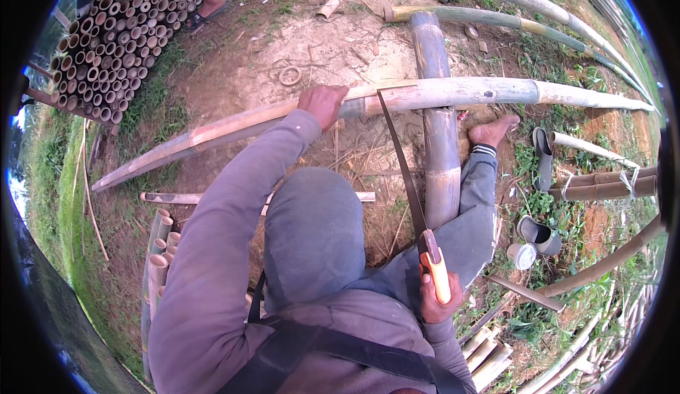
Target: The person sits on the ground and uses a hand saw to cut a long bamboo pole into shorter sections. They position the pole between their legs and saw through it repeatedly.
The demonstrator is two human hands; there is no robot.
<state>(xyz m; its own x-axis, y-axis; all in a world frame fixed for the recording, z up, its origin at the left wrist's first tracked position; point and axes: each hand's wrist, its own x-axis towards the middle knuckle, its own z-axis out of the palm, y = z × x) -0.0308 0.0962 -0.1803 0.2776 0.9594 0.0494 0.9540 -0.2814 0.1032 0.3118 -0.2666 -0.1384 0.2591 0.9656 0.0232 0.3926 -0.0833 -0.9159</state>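
Now the left hand (323, 103) presses down on the long bamboo pole (453, 95), grip wrapped over its top. The pole lies across a thicker bamboo log (440, 160) on the bare dirt ground (333, 47). The right hand (433, 298) holds the saw (404, 171) by its orange handle, grip closed tight around it, and the blade's tip meets the pole just beside the left hand. A bare foot (492, 132) rests by the log. A stack of cut bamboo tubes (117, 32) sits at the far left edge of the ground.
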